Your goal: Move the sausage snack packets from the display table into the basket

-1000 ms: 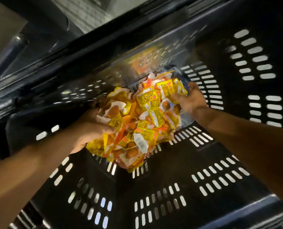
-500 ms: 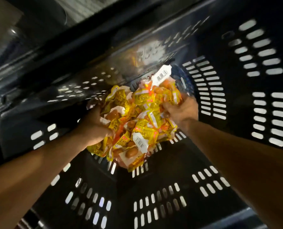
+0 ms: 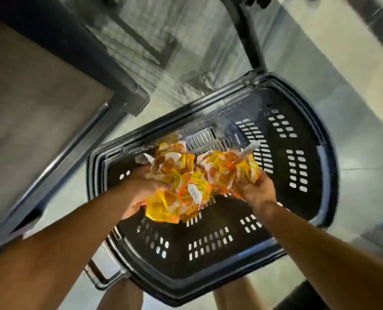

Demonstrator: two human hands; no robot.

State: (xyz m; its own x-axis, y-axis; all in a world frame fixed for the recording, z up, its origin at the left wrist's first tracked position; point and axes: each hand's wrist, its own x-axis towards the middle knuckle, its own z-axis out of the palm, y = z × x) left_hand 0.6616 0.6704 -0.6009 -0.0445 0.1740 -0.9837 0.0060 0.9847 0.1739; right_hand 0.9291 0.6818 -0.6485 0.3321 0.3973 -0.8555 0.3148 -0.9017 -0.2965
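Left hand (image 3: 141,191) and right hand (image 3: 258,190) both clutch one heap of sausage packets (image 3: 197,177) over the basket (image 3: 208,242) (floor bare); release pending, worktop (image 3: 29,108) contents unseen.

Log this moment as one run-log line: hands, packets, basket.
left hand: gripping packets | right hand: gripping packets | sausage snack packets: one bunch held over basket | basket: on floor, no loose packets visible
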